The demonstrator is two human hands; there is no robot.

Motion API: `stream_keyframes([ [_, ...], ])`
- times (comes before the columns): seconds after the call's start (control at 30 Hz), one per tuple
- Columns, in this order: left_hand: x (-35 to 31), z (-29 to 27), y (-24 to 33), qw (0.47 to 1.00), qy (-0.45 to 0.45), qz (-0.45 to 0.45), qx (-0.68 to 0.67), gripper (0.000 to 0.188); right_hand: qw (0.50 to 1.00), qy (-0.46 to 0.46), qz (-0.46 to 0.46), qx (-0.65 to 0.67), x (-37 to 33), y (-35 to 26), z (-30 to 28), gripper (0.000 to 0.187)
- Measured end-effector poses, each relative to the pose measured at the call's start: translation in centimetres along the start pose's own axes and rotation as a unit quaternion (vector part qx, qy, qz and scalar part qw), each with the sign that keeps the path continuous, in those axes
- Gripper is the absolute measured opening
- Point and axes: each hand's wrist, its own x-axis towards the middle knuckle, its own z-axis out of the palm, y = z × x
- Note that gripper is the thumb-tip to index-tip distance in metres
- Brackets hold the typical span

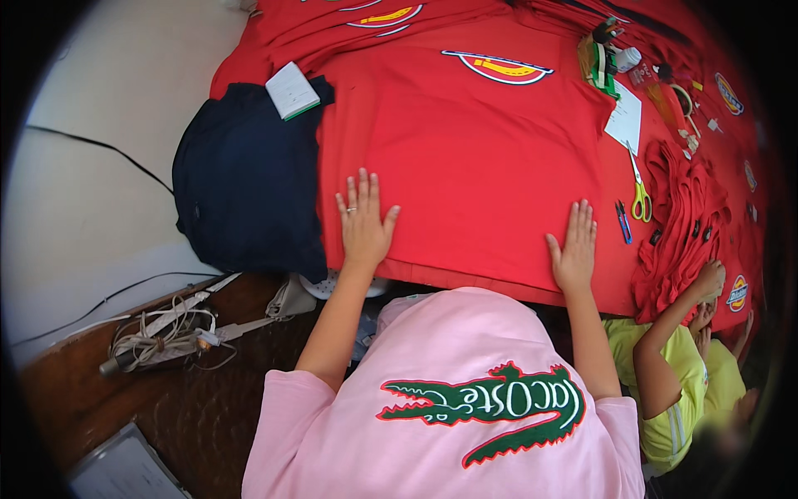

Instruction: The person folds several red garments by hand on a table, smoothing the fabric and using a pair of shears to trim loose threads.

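Note:
My left hand (366, 229) lies flat on a spread red shirt panel (474, 158), fingers stretched out, a ring on one finger. My right hand (573, 249) rests palm down near the panel's right edge, its fingers straight. Neither hand holds anything. A printed emblem (501, 68) in white, yellow and blue shows on the panel toward the far side. Beside my left hand, a folded dark navy garment (249, 175) lies along the table's left end. Right of my right hand are a blue pen (623, 223) and yellow-handled scissors (640, 200).
A small notepad (292, 91) sits on the navy garment. At the right are a white paper (625, 119), a green box of small items (597, 65), a tape roll (683, 100) and bunched red fabric (680, 216). A co-worker's hand (709, 281) touches that fabric. Tangled cables (158, 333) lie lower left.

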Motion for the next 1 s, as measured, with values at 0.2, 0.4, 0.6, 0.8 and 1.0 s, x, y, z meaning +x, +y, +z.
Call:
stream_keyframes([
  [0.2,-4.3,-2.0,-6.1,0.984,0.077,-0.106,-0.123,0.050,0.998,-0.026,-0.042,0.025,1.1,3.4,-1.7,0.062],
  [0.4,-6.8,-3.6,-7.4,0.888,0.084,-0.256,-0.372,0.027,0.977,0.124,-0.050,0.167,8.4,-3.1,-1.6,0.064],
  [0.6,-7.1,-4.5,-4.3,0.936,0.087,-0.190,-0.282,0.019,0.956,-0.107,-0.262,0.082,4.8,-14.0,2.4,0.068],
  [0.8,-7.3,-2.5,-4.4,0.927,0.069,-0.219,-0.295,0.025,0.924,-0.057,-0.306,0.220,0.6,-10.7,-1.6,0.040],
  [1.0,-6.9,-1.5,-5.6,0.837,0.037,-0.293,-0.461,0.033,0.913,0.212,0.184,0.297,-2.6,5.5,-3.3,0.031],
])
